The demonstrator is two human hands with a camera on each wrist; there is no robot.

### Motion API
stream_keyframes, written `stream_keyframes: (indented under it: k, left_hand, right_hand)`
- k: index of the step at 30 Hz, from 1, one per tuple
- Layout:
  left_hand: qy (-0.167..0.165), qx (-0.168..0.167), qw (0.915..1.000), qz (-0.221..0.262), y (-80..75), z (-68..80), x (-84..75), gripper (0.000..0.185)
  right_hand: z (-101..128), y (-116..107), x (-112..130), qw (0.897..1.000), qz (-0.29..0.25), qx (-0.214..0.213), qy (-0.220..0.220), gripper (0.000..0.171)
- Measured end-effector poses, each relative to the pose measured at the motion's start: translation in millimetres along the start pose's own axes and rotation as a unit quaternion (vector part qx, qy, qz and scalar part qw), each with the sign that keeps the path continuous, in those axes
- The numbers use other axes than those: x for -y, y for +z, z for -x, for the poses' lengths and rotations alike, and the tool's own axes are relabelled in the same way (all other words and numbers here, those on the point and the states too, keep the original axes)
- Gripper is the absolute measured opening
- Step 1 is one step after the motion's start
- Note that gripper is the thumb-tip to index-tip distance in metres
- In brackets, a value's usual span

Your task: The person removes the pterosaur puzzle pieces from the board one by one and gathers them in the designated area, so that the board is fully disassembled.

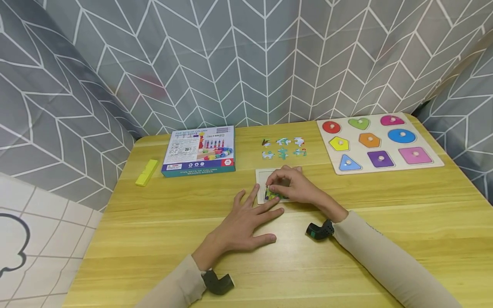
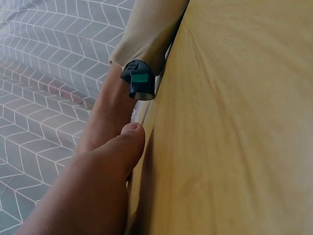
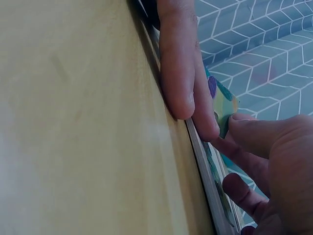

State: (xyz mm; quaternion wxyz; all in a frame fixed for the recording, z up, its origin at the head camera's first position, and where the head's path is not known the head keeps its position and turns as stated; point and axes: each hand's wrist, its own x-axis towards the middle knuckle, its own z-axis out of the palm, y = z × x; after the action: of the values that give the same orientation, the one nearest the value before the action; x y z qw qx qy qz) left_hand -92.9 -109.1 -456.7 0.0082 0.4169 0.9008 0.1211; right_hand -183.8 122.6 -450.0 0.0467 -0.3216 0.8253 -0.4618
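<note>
A small puzzle tray (image 1: 260, 176) with a pale rim lies mid-table, with green and yellow puzzle pieces (image 1: 271, 195) along its near side. My right hand (image 1: 296, 185) is over the tray; in the right wrist view its thumb and finger pinch a green and yellow puzzle piece (image 3: 223, 100), tilted up from the tray. My left hand (image 1: 245, 224) lies spread on the table, its fingers straight and reaching the tray's near left edge. Behind the tray lie several loose puzzle pieces (image 1: 283, 153) in two rows. The right hand covers the right part of the tray.
At the back left is a boxed bead set (image 1: 198, 150), with a yellow block (image 1: 147, 173) left of it. A wooden shape board (image 1: 362, 147) with knobbed pieces lies at the back right. A grey patterned curtain (image 1: 246, 64) hangs behind the wooden table (image 1: 173, 205).
</note>
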Motion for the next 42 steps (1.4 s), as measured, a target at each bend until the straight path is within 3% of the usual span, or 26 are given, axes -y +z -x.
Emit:
stream_keyframes:
  k: [12, 17, 29, 42]
  left_hand:
    - [-0.003, -0.008, 1.0, 0.003, 1.1, -0.5, 0.5, 0.064]
    - [-0.005, -0.012, 0.9999, -0.001, 2.0, -0.9, 0.5, 0.063]
    - [-0.003, -0.036, 0.9993, -0.003, 5.2, -0.6, -1.0, 0.056]
    - [-0.003, -0.06, 0.998, -0.022, 6.6, -2.5, -3.1, 0.056]
  right_hand:
    - [-0.9, -2.9, 1.2, 0.996, -0.084, -0.014, 0.028, 0.006]
    - [-1.4, -4.8, -1.9, 0.994, -0.077, -0.061, 0.041, 0.008]
    - [-5.1, -8.6, -7.3, 0.984, -0.073, -0.161, 0.018, 0.012]
    - [-7.2, -11.8, -11.1, 0.983, -0.05, -0.175, 0.018, 0.008]
